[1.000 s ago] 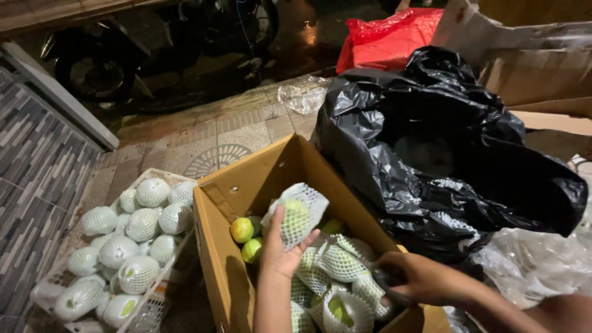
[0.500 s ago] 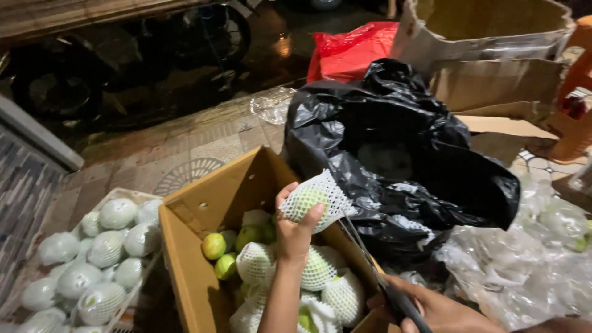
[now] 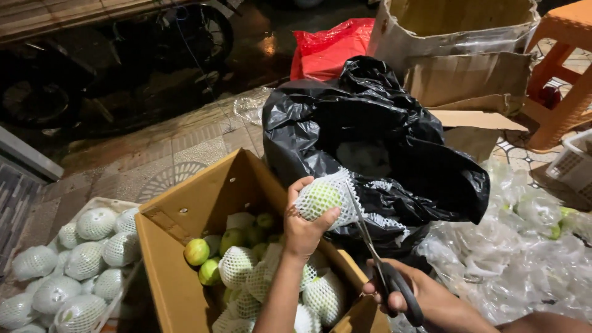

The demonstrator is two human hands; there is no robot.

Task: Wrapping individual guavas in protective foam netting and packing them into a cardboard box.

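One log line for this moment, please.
left hand: holds netted fruit | right hand: scissors at net | below: cardboard box

Both forearms bare, no sleeves in view; left hand (image 3: pixel 303 231), right hand (image 3: pixel 412 291) ungloved (no rings visible).

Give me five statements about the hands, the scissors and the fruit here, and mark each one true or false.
1. The left hand holds up a green fruit wrapped in white foam net. True.
2. The right hand holds a knife. False: it holds black-handled scissors, blades pointing up at the net.
3. The brown cardboard box below the hands is empty. False: it holds netted and bare green fruit.
4. A crumpled black plastic bag sits behind the held fruit. True.
5. The white basket of netted fruit stands right of the box. False: it stands on its left.
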